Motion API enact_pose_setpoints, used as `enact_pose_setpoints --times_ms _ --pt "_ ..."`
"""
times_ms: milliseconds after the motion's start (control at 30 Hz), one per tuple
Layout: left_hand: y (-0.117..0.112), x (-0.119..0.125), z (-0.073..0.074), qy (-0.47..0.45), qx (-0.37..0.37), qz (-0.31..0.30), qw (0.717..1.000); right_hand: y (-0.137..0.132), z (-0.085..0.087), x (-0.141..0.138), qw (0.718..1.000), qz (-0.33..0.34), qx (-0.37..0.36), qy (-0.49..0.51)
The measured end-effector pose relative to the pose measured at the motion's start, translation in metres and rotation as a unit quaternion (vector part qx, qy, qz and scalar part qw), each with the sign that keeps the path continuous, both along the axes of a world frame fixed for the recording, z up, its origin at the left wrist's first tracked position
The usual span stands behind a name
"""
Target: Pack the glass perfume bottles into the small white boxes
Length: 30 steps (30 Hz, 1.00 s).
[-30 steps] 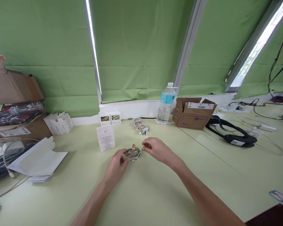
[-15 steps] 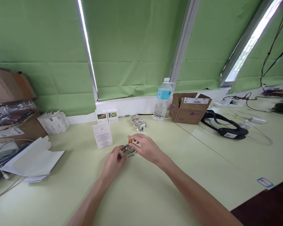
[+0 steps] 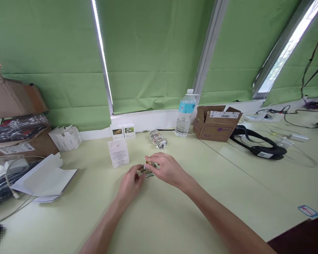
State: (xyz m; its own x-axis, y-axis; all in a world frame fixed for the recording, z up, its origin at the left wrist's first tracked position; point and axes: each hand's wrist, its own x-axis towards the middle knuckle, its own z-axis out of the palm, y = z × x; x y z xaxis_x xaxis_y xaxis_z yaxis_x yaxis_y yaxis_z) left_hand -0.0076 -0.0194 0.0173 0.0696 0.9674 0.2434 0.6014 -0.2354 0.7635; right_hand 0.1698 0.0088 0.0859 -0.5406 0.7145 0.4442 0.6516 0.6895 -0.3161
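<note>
A small clear glass perfume bottle [image 3: 149, 173] stands on the pale table between my hands. My left hand [image 3: 131, 180] pinches its left side with thumb and fingers. From above, my right hand [image 3: 166, 168] has its fingers closed on the gold cap [image 3: 147, 160], most of which they hide. Whether the cap is seated on the neck I cannot tell. Behind the bottle, a white printed carton [image 3: 119, 153] stands upright. Several shiny clear glass pieces [image 3: 158, 139] lie in a row farther back.
Two small picture boxes [image 3: 123, 131], a water bottle [image 3: 185, 114] and an open cardboard box [image 3: 216, 125] line the back. A black headset [image 3: 265, 150] lies right, near cables. White papers [image 3: 46, 180] and stacked cartons [image 3: 18, 95] occupy the left.
The view has shifted slightly, so everything sits farther right. My right fingers have come down over the gold cap and cover more of it. The left hand keeps its grip.
</note>
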Motion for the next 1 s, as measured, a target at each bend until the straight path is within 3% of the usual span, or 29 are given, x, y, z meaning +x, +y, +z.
enact_pose_setpoints --times_ms 200,300,400,500,567,667,767,1000 --pt "0.000 0.000 -0.003 -0.005 0.014 -0.003 1.000 0.004 -0.012 0.008 0.995 -0.021 -0.086 0.044" --pt "0.000 -0.005 -0.002 0.005 0.054 0.003 0.999 0.012 -0.018 0.008 0.990 0.001 -0.134 0.046" --pt "0.002 -0.020 0.009 0.012 0.148 0.092 0.985 0.018 -0.023 0.007 0.989 0.005 -0.144 0.027" --pt "0.006 -0.046 0.027 0.019 0.275 0.228 0.934 0.020 -0.025 0.006 0.991 -0.008 -0.137 0.003" --pt "0.009 -0.064 0.038 0.022 0.302 0.263 0.916 0.018 -0.023 0.006 0.990 -0.009 -0.140 -0.004" --pt "0.017 -0.083 0.046 0.010 0.233 0.212 0.949 0.014 -0.018 0.007 0.991 -0.003 -0.136 -0.004" --pt "0.025 -0.092 0.043 0.009 0.174 0.149 0.973 0.011 -0.013 0.007 0.993 0.002 -0.117 0.013" --pt "0.025 -0.086 0.038 0.007 0.218 0.116 0.969 0.003 -0.002 0.009 0.987 0.020 -0.068 0.142"
